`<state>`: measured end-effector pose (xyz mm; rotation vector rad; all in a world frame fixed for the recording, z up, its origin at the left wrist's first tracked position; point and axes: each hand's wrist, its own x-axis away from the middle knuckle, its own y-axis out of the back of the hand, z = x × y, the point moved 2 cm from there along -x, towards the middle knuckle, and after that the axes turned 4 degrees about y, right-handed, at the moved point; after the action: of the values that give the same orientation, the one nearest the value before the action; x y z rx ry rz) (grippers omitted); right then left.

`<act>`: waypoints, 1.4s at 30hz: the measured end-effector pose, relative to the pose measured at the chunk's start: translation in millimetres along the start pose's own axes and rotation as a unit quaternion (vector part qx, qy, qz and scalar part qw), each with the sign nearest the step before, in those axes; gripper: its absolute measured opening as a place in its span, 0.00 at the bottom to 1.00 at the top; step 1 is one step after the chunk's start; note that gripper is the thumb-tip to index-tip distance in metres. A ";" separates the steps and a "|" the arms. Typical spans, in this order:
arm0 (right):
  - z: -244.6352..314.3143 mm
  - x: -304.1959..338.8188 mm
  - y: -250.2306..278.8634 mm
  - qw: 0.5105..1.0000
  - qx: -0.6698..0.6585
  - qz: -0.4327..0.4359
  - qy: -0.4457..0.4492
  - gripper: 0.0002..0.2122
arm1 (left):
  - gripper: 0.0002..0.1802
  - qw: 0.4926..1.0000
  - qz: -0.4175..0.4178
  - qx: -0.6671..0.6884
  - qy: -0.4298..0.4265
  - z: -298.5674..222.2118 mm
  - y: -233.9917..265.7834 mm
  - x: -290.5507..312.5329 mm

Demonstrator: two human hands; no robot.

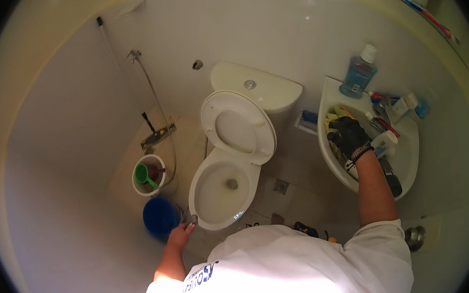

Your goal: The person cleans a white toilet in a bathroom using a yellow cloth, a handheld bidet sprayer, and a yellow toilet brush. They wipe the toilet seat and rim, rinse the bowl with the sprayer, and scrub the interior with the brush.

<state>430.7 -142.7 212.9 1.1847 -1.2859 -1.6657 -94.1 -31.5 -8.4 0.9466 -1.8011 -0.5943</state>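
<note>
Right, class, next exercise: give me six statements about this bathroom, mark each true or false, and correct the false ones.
1. The right hand wears a dark glove. True.
2. The left hand wears a matching glove. False: the left hand is bare.
3. The green dipper is in the white bucket. True.
4. The toilet seat is lowered. False: the toilet seat is raised.
5. A white-capped bottle of blue liquid stands on the washbasin. True.
6. The blue bucket is right of the toilet. False: the blue bucket is on its left.
</note>
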 end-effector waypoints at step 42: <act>154.3 -2.7 -84.0 0.944 -0.007 0.156 0.291 0.12 | 0.30 0.995 -0.050 0.083 -0.005 37.1 -5.5 75.6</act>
<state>285.5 -70.3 145.2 1.2607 -1.0113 -0.9885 -142.7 -97.1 13.0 1.1532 -1.8427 -0.5172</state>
